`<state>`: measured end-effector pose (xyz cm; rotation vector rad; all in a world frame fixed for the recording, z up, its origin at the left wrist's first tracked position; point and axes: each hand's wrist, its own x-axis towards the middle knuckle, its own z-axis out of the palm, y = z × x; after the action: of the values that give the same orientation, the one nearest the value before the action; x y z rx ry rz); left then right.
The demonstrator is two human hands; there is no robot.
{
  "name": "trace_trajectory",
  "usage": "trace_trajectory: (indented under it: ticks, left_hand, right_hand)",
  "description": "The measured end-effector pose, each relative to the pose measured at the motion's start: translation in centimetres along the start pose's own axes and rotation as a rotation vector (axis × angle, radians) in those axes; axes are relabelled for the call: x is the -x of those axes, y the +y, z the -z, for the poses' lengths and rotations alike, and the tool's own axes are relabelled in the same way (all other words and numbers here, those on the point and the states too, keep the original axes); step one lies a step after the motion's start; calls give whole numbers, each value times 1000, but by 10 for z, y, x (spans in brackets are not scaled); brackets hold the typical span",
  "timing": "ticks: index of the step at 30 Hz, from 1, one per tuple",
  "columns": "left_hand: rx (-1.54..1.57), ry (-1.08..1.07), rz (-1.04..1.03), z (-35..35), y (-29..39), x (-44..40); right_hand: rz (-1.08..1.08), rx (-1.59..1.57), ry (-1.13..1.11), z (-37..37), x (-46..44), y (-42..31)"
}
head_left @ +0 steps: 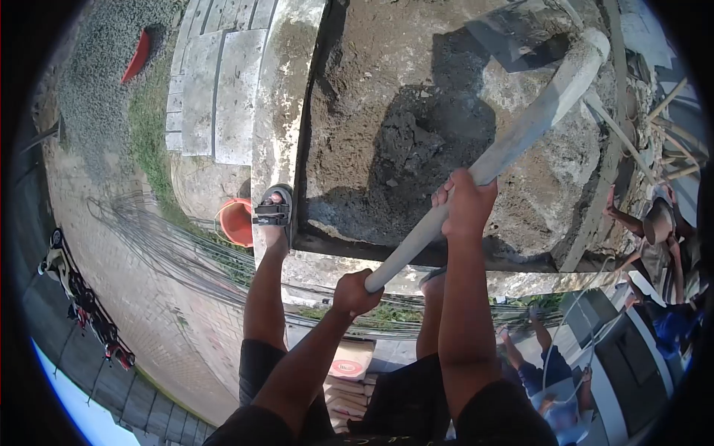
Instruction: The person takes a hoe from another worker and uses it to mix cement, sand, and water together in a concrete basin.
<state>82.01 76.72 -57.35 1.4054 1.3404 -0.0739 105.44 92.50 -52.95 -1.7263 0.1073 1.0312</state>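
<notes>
A hoe with a thick pale handle (520, 137) slants from lower middle to upper right. My left hand (357, 293) is wrapped round its near end. Farther up the handle, my right hand (468, 202) grips it with closed fingers. At the far end the flat grey hoe blade (513, 46) is over the mortar bed, partly in shadow; I cannot tell whether it touches. Beneath lies rough grey-brown wet mortar (416, 145) inside a low walled box, a darker heap in its middle. My sandalled foot (274, 208) stands on the concrete rim (277, 111).
An orange bucket (236, 223) stands beside my foot. Bundled cables or rods (171, 245) run along the ground. Paper sacks (349, 364) lie below me. On the right are several people, one near a round container (658, 221). Concrete slabs (234, 89) and gravel (104, 82) lie left.
</notes>
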Motion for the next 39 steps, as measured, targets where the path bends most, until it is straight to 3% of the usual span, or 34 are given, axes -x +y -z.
trace_trajectory:
  ticks: [1, 4, 6, 9, 10, 13, 15, 18, 21, 23, 25, 27, 28, 30, 31, 35, 37, 39]
  left_hand:
    - [6, 110, -74, 5, -8, -25]
    - [-4, 10, 100, 32, -50, -71]
    - [163, -209, 479, 17, -42, -35]
    - [237, -198, 694, -52, -23, 66]
    - [212, -194, 619, -51, -24, 85]
    - [291, -215, 807, -45, -34, 135]
    - [228, -218, 723, -27, -27, 171]
    - [263, -219, 688, -60, -42, 223]
    - [336, -177, 555, -45, -36, 150]
    - [307, -17, 298, -30, -54, 63]
    - [326, 52, 276, 26, -44, -36]
    - [331, 36, 339, 73, -44, -104]
    - [325, 38, 349, 79, -40, -96]
    - [365, -35, 531, 79, -24, -69]
    - [412, -29, 609, 67, -15, -35]
    - [488, -95, 659, 45, -10, 58]
    - [370, -196, 758, 26, -3, 110]
    - [528, -207, 804, 25, 6, 157]
  right_hand:
    - [36, 4, -28, -20, -20, -2]
    - [10, 8, -146, -70, -88, 75]
    - [-164, 252, -184, -70, -98, 173]
    - [-480, 640, -245, -11, -59, 294]
    - [-502, 609, -252, -2, -42, 296]
    - [-507, 498, -246, 9, 9, 278]
    - [-503, 436, -188, 23, 54, 262]
    - [-474, 508, -124, 23, 92, 206]
    - [-262, 440, -135, -11, 74, 132]
    - [-123, 373, -143, -72, 26, 93]
    - [29, 277, -278, -134, -42, 83]
    - [29, 330, -313, -197, -115, 104]
    - [29, 379, -299, -213, -133, 130]
    - [-249, 711, -419, -195, -143, 216]
    - [-238, 724, -352, -180, -125, 254]
    - [-441, 714, -351, -122, -28, 238]
    - [-431, 694, -323, -77, 15, 237]
    - [-443, 736, -267, -45, 67, 217]
